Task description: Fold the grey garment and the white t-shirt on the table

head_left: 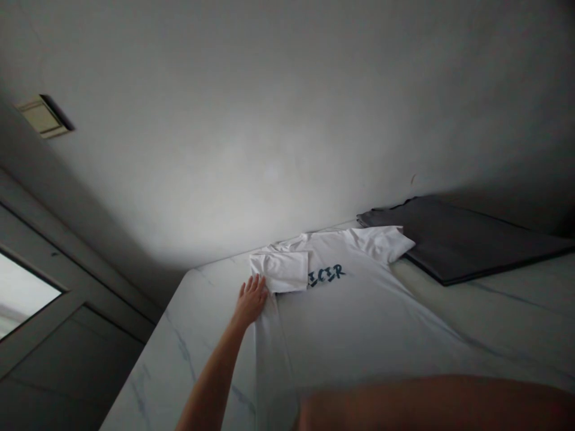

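A white T-shirt (pixel 332 323) with dark lettering lies spread on a marble-patterned table (pixel 197 323). Its left sleeve (pixel 287 270) is folded inward over the chest and covers part of the letters, while the right sleeve (pixel 381 240) points outward. My left hand (pixel 252 298) rests flat on the shirt's left edge, just below the folded sleeve, fingers extended and holding nothing. Across the bottom right, a blurred forearm is close to the camera; the right hand itself cannot be made out.
A dark grey folded cloth (pixel 467 239) lies at the table's back right, touching the right sleeve. Behind the table rises a pale wall (pixel 269 131) with a switch plate (pixel 45 117). A framed door or window (pixel 76 323) stands at the left.
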The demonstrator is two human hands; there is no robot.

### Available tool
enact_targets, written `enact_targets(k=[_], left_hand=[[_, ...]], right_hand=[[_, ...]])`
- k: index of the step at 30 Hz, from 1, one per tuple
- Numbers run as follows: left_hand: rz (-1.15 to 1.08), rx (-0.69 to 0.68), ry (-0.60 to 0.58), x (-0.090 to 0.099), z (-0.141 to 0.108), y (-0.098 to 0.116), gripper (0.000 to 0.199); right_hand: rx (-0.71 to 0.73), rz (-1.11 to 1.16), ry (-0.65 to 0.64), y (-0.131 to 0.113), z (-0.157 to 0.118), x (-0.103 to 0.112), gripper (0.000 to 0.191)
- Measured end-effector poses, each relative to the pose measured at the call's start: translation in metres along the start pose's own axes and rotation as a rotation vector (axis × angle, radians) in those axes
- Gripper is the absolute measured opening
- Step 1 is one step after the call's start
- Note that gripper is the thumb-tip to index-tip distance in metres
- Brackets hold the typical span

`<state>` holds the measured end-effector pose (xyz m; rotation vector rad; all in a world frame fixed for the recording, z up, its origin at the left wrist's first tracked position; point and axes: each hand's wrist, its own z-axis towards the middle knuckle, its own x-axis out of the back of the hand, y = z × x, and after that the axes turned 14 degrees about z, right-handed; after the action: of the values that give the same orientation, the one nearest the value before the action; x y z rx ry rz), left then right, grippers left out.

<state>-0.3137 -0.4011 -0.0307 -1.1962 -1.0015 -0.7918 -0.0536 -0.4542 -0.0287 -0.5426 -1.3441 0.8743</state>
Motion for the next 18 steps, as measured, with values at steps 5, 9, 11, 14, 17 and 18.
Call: enact_targets(k=[5,9,11,14,17,18], left_hand=[[-0.081,0.000,0.114,-0.009,0.033,0.008,0.052],[-0.157,0.081,0.147,-0.010,0.068,-0.008,0.048],[-0.162,0.137,0.155,-0.007,0.085,-0.023,0.047],[-0.170,0.174,0.151,-0.001,0.109,-0.042,0.043],[-0.176,0.179,0.118,0.003,0.130,-0.052,0.036],[-0.177,0.179,0.096,0.004,0.136,-0.052,0.033]], right_hand=[[-0.622,-0.235,0.697,0.050,0.030,0.162,0.023],[-0.827,-0.308,0.807,0.109,0.038,0.235,0.031],[-0.881,-0.298,0.801,0.135,0.039,0.244,0.034],[-0.918,-0.262,0.763,0.160,0.043,0.243,0.029],[-0.913,-0.254,0.782,0.171,0.048,0.238,0.018],[-0.905,-0.255,0.803,0.173,0.050,0.237,0.016]])
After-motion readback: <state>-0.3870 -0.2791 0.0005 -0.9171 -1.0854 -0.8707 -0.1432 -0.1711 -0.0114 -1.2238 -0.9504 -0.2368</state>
